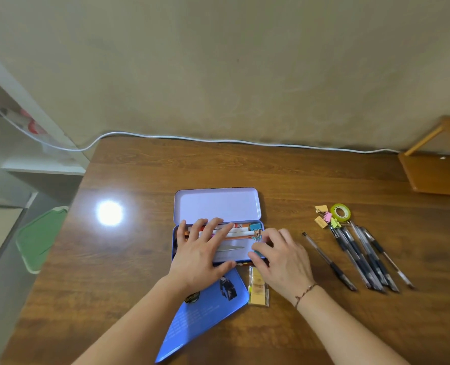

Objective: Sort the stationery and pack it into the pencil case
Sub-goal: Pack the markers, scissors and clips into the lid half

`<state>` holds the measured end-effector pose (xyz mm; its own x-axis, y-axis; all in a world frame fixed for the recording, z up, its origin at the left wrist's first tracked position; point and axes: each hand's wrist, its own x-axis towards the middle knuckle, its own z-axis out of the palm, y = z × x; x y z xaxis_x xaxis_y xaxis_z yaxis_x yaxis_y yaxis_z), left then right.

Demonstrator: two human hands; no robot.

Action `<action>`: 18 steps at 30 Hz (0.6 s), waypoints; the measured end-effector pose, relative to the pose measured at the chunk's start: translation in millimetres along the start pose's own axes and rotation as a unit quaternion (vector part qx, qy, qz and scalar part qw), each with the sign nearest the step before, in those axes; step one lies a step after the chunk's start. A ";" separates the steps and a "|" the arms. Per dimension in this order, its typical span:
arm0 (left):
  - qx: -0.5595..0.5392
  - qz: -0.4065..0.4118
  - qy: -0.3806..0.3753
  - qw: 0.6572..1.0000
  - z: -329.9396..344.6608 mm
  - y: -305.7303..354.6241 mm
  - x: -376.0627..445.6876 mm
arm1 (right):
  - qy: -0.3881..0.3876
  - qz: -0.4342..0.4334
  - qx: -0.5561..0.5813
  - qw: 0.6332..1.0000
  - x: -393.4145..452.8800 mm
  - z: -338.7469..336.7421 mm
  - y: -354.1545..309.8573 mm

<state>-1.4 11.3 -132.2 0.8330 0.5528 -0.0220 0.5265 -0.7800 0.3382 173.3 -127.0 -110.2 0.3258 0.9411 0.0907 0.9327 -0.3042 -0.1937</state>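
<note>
A lilac metal pencil case (216,204) lies open in the middle of the table, lid tipped back. Its tray holds pencils, a white strip, a metal blade and a teal binder clip (255,227). My left hand (201,252) rests flat on the tray's left half, fingers spread over the contents. My right hand (281,256) is at the tray's right end, fingertips pinching a small teal clip at the rim. Several black gel pens (363,256) lie in a loose group at the right, with one more pen (329,260) apart from them.
A yellow-green tape roll (340,212), small tan tags and coloured clips (326,216) sit beyond the pens. A blue sheet (205,312) and a clear packet of tan pieces (258,287) lie near me. A white cable (218,140) runs along the back edge.
</note>
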 end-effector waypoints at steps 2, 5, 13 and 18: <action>-0.004 0.002 0.002 1.000 -0.4 0.1 -0.1 | -0.011 0.005 0.003 1.000 -2.2 -0.3 3.7; -0.008 0.003 0.001 1.000 -0.9 -0.4 -0.4 | 0.001 0.016 0.042 0.999 -6.6 -7.2 13.6; -0.018 0.003 0.005 1.000 -1.5 -1.6 0.9 | -0.056 0.148 0.087 0.984 -58.1 -15.8 44.2; -0.030 -0.004 0.010 1.000 -4.5 -3.3 6.7 | 0.016 0.225 0.070 0.972 -53.1 -15.1 55.4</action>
<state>1.7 18.8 -129.2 0.8254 0.5645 -0.0061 0.5211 -0.7576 0.3931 210.0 -196.0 -111.0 0.7028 0.7114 -0.0052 0.6646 -0.6590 -0.3522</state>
